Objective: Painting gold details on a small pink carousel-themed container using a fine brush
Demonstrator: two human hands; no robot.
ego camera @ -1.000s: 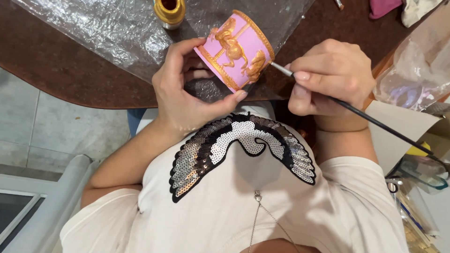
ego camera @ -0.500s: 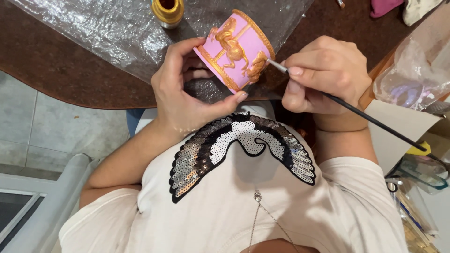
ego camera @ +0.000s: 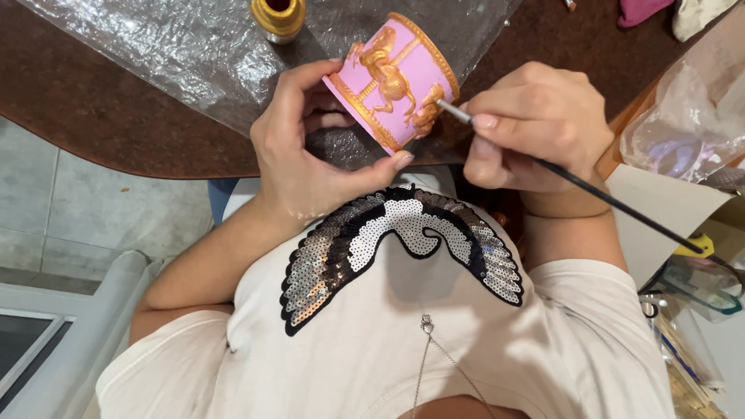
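My left hand grips a pink cylindrical pot with gold rims and raised gold horses, tilted on its side over the table edge. My right hand pinches a thin black paintbrush; its tip touches a gold horse near the pot's lower right rim. The brush handle runs down to the right past my wrist.
A small gold paint jar stands on a crinkled clear plastic sheet covering the dark brown table. A clear plastic bag and cluttered items lie at the right. Grey floor tiles show at the left.
The brush tip has moved left from just off the pot's rim onto the gold horse. My left hand keeps the pot in about the same place.
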